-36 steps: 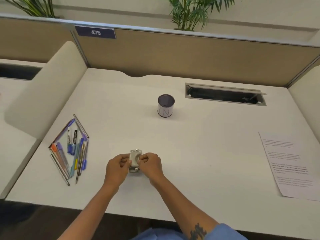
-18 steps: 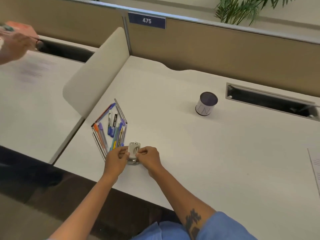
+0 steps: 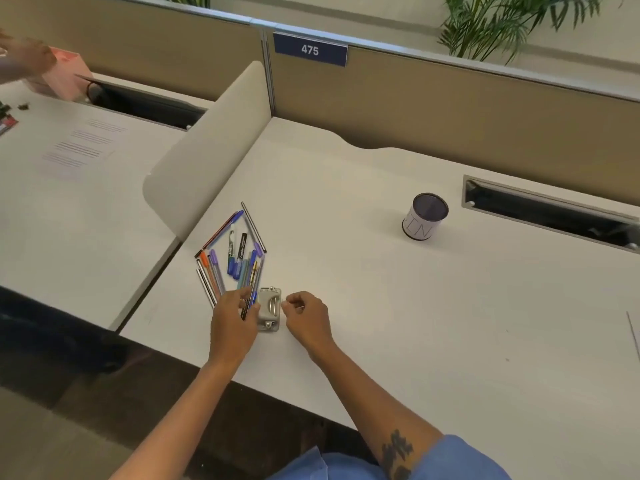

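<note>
Head view, looking down at white desk (image 3: pixel 381 306). On near end of pen pile (image 3: pixel 230 258), left hand (image 3: pixel 232 325), fingers curled, pinching dark pen (image 3: pixel 245 308) between thumb and fingertips; dark pen slanted, lower end poking out past thumb. Right beside that thumb, small grey metal case (image 3: pixel 270 308), flat on desk near front edge, two thin rods showing on top. Just right of case, right hand (image 3: pixel 306 318), apart from it as far as visible, fingers curled in, thumb tip against forefinger; cannot tell if anything small sits in that pinch. Case thus between the two hands. Rest of pen pile fanned out on desk left of and beyond case, toward divider panel (image 3: pixel 207 150): blue, purple, orange and silver barrels, some overlapping, two long ones meeting in a peak at far end. Toward far right, well apart from both hands, round cup (image 3: pixel 425 216), upright, dark inside, near cable slot (image 3: pixel 550 216) in desk. On brown partition (image 3: pixel 450 109), number plate (image 3: pixel 310 50) reading 475. Behind it, palm leaves (image 3: pixel 502 22). On left, next desk (image 3: pixel 52 220) with printed sheet (image 3: pixel 81 143) and pink box (image 3: pixel 65 77); at top left corner, another person's hand (image 3: pixel 26 57), blurred. At bottom, blue sleeve (image 3: pixel 450 459).
</note>
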The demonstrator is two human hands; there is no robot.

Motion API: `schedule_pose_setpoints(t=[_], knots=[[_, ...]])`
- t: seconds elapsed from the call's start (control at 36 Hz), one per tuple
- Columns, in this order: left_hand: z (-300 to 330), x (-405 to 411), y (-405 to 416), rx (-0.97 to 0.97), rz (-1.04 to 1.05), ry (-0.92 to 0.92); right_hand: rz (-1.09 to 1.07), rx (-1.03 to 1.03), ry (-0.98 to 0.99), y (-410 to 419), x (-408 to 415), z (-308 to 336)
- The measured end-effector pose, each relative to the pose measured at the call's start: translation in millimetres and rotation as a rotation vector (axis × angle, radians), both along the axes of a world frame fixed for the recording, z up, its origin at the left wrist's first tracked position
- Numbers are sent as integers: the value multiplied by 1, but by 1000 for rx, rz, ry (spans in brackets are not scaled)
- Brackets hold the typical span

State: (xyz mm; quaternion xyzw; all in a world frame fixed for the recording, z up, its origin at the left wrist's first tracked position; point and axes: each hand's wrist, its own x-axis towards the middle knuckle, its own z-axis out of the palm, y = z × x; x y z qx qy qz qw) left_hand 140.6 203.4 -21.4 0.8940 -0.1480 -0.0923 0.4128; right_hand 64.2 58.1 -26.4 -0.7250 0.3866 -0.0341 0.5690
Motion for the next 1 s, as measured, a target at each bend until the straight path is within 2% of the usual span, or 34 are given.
schedule_pose_setpoints(t=[0.17,0.33,0.5,1.0], knots=[[-2,-19,-28,92,-212,-216,185,-457,-66,-29,-35,5],[-11,-46,-69,200,-362,-321,288,-682,4,-68,-79,6],[-12,-77,-117,259,-540,-358,240,-794,66,-116,-133,0],[-3,-193,-268,371,-854,-358,-3,-778,311,-241,-309,-3]])
